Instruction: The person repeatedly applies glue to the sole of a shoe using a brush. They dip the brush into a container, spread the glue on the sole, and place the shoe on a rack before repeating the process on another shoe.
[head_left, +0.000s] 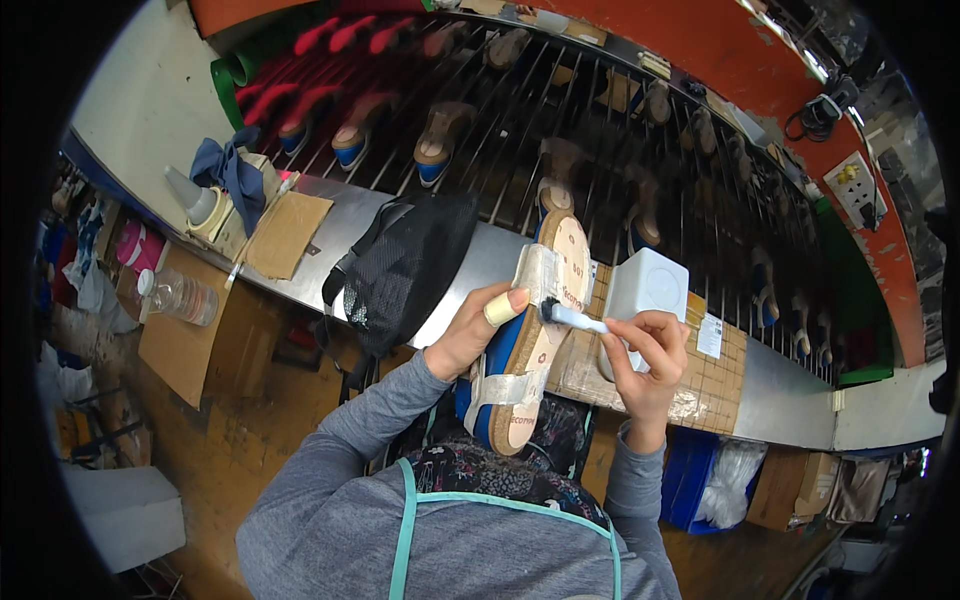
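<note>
My left hand [470,332] is wrapped round a sandal [531,362] fitted on a blue last. Its tan underside is turned up, and pale straps are folded over the edge at two places. A pale yellow wrap covers the thumb, which presses beside the upper strap. Between the thumb and fingers of my right hand [655,358] is a small brush [583,320] with a white handle. The brush's dark bristles touch the sandal's underside near the middle strap. Right of the sandal stands a white plastic container [652,282], partly behind my right hand.
A conveyor of metal rods [385,175] carries several lasted shoes [437,140] beyond the metal ledge [770,390]. A black mesh bag [420,265] lies to the left. Further left are a cardboard piece [290,232] and a clear bottle [185,298]. Below right stands a blue crate [690,475].
</note>
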